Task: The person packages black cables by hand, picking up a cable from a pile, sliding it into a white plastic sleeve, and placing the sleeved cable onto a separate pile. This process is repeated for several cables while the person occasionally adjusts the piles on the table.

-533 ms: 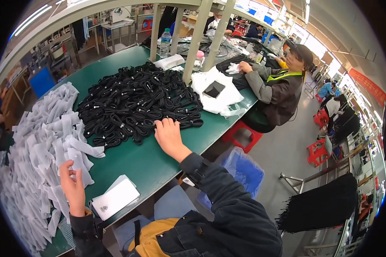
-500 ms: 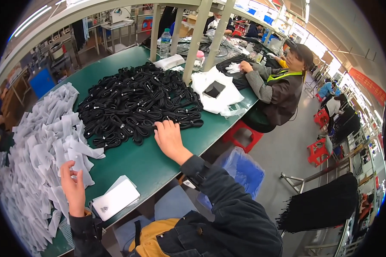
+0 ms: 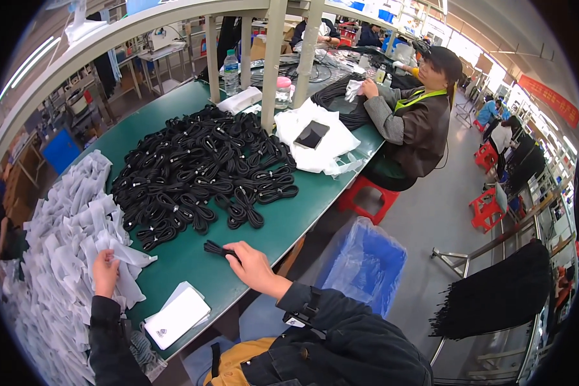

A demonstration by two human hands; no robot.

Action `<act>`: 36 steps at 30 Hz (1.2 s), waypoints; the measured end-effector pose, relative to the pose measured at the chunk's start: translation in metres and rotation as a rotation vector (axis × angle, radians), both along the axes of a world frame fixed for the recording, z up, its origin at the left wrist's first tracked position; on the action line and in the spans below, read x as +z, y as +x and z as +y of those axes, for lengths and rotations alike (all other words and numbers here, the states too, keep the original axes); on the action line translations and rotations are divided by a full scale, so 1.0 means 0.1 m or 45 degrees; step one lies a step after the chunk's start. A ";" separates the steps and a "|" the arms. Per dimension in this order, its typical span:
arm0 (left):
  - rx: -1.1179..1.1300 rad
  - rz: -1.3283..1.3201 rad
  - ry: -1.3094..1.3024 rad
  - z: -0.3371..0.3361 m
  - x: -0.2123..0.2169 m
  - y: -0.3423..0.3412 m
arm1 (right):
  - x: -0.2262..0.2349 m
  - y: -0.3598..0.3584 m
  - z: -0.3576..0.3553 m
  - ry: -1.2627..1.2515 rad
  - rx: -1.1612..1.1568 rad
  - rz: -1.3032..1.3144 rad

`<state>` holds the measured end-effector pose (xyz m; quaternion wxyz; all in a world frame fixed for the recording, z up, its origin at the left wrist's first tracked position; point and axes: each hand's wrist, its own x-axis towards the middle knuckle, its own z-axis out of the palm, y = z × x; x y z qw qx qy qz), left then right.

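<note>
At far left, a large heap of small white plastic sleeve bags [image 3: 58,244] covers the green work table [image 3: 193,257]. The left hand [image 3: 104,273] sits at the heap's near edge, fingers closed around one white bag, pinching it at the top. Just right of that hand, near the table's front edge, lies a flat stack of white bags with a small dark mark [image 3: 177,315], untouched. Centre, a broad pile of coiled black cables bound with ties [image 3: 199,167] spreads across the table. The right hand [image 3: 254,267] rests on the table below the pile, fingers curled over one bundled black cable [image 3: 217,249] that lies apart from the pile; the grip appears closed, though the fingertips are partly hidden. Further right, a seated co-worker in a dark jacket [image 3: 412,122] handles cables. A blue plastic bin [image 3: 363,267] stands on the floor beside the table.
</note>
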<state>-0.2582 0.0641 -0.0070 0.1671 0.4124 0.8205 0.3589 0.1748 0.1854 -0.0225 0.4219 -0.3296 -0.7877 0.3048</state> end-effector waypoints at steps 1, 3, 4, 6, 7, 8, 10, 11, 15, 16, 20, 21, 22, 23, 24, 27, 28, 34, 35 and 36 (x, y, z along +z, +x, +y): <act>-0.004 0.009 -0.002 0.01 0.00 -0.02 | 0.00 0.00 -0.01 0.025 -0.005 0.002; 0.061 -0.171 0.119 0.01 -0.01 -0.07 | 0.00 0.00 -0.02 0.043 -0.011 0.020; 0.094 -0.262 0.179 0.02 0.01 -0.09 | 0.00 0.00 -0.02 0.063 -0.013 0.029; 0.052 -0.214 0.152 0.02 0.06 -0.15 | 0.00 0.00 -0.02 0.084 -0.018 0.043; 0.012 -0.174 0.124 0.02 0.09 -0.19 | 0.00 0.01 -0.03 0.091 -0.012 0.051; -0.027 -0.132 0.098 0.01 0.15 -0.21 | 0.00 0.01 -0.03 0.099 -0.005 0.059; -0.036 -0.041 0.214 0.05 0.29 -0.28 | 0.01 0.00 -0.03 0.108 0.002 0.070; -0.042 0.044 0.328 0.07 0.37 -0.31 | 0.00 0.00 -0.04 0.112 -0.001 0.072; 0.022 0.187 0.521 0.00 0.59 -0.38 | 0.00 0.03 -0.04 0.128 -0.013 0.080; 0.059 0.214 0.559 -0.01 0.61 -0.37 | 0.00 0.05 -0.04 0.132 -0.015 0.083; 0.235 0.025 0.408 -0.21 0.52 -0.37 | 0.03 0.06 -0.06 0.088 -0.008 0.052; 0.254 0.029 0.407 -0.27 0.50 -0.41 | 0.03 0.04 -0.07 0.061 0.001 0.034; 0.259 -0.015 0.332 -0.37 0.47 -0.48 | 0.01 0.01 -0.06 0.056 0.032 0.036; 0.275 -0.059 0.256 -0.48 0.42 -0.54 | -0.04 -0.04 -0.01 0.095 0.016 0.066; 0.233 0.114 0.190 -0.59 0.44 -0.53 | -0.05 -0.13 -0.08 0.114 0.035 0.095; 0.066 0.371 0.051 -0.35 0.61 -0.21 | -0.02 -0.01 -0.04 0.141 -0.050 0.056; 0.120 0.356 0.069 -0.27 0.70 -0.04 | -0.04 0.04 -0.01 0.068 -0.044 0.016; 0.200 0.103 0.208 -0.42 0.53 -0.06 | 0.04 0.03 -0.05 0.109 0.032 -0.013; 0.200 0.067 0.199 -0.42 0.53 -0.04 | 0.05 0.03 -0.04 0.056 0.019 -0.053; 0.191 0.030 0.193 -0.39 0.55 -0.03 | 0.05 0.00 -0.03 0.064 0.014 -0.055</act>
